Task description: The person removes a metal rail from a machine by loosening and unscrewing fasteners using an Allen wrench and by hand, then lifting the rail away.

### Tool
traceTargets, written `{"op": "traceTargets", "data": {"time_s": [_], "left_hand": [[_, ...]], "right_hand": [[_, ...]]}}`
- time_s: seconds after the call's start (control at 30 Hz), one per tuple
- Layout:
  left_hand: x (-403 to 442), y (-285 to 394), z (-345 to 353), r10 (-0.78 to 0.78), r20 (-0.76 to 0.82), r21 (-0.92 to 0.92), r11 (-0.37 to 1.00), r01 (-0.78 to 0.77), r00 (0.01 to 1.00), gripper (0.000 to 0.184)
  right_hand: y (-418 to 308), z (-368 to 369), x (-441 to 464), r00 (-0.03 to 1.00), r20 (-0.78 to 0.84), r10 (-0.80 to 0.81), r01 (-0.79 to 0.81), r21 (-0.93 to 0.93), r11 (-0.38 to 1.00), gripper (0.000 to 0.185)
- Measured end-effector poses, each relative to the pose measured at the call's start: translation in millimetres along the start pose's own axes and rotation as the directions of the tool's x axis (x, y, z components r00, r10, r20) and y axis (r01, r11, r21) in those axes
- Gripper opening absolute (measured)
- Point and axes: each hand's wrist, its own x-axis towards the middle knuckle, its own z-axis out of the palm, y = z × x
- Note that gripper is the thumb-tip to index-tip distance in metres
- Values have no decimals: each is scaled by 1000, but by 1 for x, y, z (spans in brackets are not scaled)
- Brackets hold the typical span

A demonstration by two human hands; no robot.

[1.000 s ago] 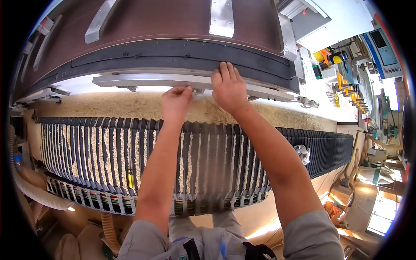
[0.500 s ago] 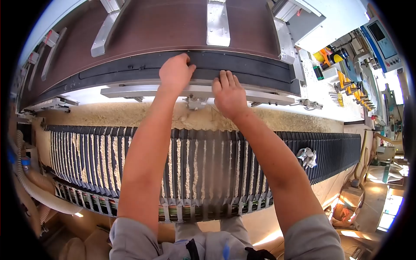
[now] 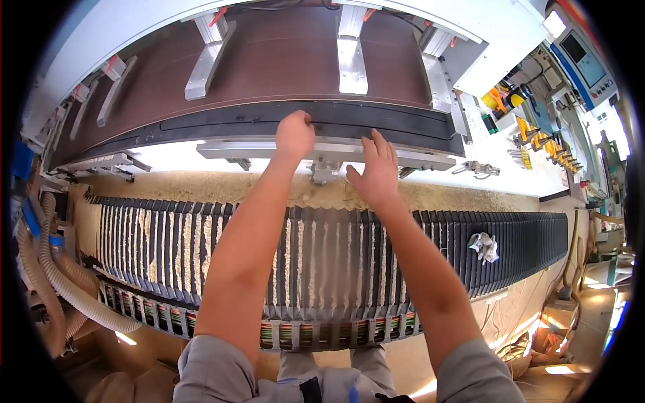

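My left hand [image 3: 295, 136] is closed at the front edge of a long black bed strip [image 3: 222, 124], its fingers curled. Whether anything sits inside them is hidden. To its right, my right hand [image 3: 377, 168] has its fingers apart and thumb out, over the metal rail [image 3: 420, 158] along the front of the strip. I see nothing held in it. A thin dark line or groove runs lengthwise in the strip. Behind it lies a large brown panel [image 3: 282, 67], with metal arms [image 3: 353, 67] reaching over it.
A black ribbed bellows cover [image 3: 175, 242] strewn with wood shavings stretches between me and the machine. A crumpled rag [image 3: 484, 247] lies on it. Yellow tool holders [image 3: 547, 144] and a control panel [image 3: 584, 60] are at right. Ribbed hoses [image 3: 74, 289] hang at left.
My right hand has lifted off the black strip and drawn back toward the rail, its thumb spreading outward. My left hand stays curled at the strip. The camera view has shifted.
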Motion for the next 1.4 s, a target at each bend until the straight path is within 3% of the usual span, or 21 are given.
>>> {"op": "traceTargets", "data": {"time_s": [0.1,0.23,0.33,0.43,0.5,0.57,0.67,0.77,0.83,0.87,0.97,1.0,1.07,1.13,1.17,1.23,1.27,1.3,1.33,1.37,1.4], "left_hand": [[-6,29,-13,25,153,-9,1000,-24,988,28],[13,24,10,36,228,242,966,-93,973,28],[18,29,10,8,245,361,927,-99,970,23],[-18,46,-2,81,51,-80,994,-76,995,22],[-71,60,-13,128,81,-428,900,-81,989,20],[-113,73,-43,-26,424,-713,607,352,905,19],[-132,58,-72,-192,459,-729,476,491,868,15],[-146,25,-94,-135,521,-622,615,484,843,13],[-157,9,-110,-203,530,-575,627,525,823,12],[-162,-5,-118,-238,531,-538,646,541,813,12],[-174,-50,-123,-234,455,-480,748,458,859,11],[-175,-55,-128,-228,453,-487,746,453,862,10],[-170,-60,-136,-283,492,-492,689,532,823,11],[-151,-62,-154,-263,339,-552,721,418,903,12],[-132,-81,-160,-367,148,-518,762,388,918,15],[-72,-133,-178,-304,-387,-591,807,19,871,29],[-41,-179,-185,-358,-594,-346,922,173,721,31],[10,-210,-209,-787,-485,-525,611,592,383,33],[19,-254,-217,-612,-278,186,722,667,740,36],[28,-296,-225,-315,-16,748,627,220,949,38],[45,-307,-219,-338,68,873,475,108,939,38]], "right_hand": [[-12,4,-61,986,-9,166,-157,285,946,54],[-38,-7,-127,903,334,270,-403,442,802,46],[-41,-4,-147,700,576,423,-715,569,407,41],[-45,-13,-125,735,414,538,-614,743,267,27],[-60,-21,-98,748,372,549,-536,827,170,30],[-76,-18,-81,784,332,525,-402,915,21,31],[-105,-4,-76,865,286,413,-332,942,41,31],[-146,3,-83,826,295,481,-353,935,34,24],[-163,23,-94,782,315,538,-408,911,60,20],[-172,33,-100,804,252,539,-408,893,191,13],[-206,37,-102,843,204,497,-386,874,296,8],[-214,37,-100,862,155,483,-389,814,432,13],[-221,57,-99,782,233,578,-467,833,296,15],[-214,70,-97,690,299,659,-510,847,151,16],[-205,73,-90,640,326,696,-516,854,74,16],[-172,81,-80,567,322,758,-495,869,2,17],[-146,88,-79,546,290,786,-479,878,9,18],[-118,90,-79,511,241,825,-459,888,25,19],[-103,93,-75,509,202,837,-498,862,95,20],[-90,97,-73,503,166,848,-539,827,158,20],[-80,101,-71,499,133,856,-578,787,215,21]]}}
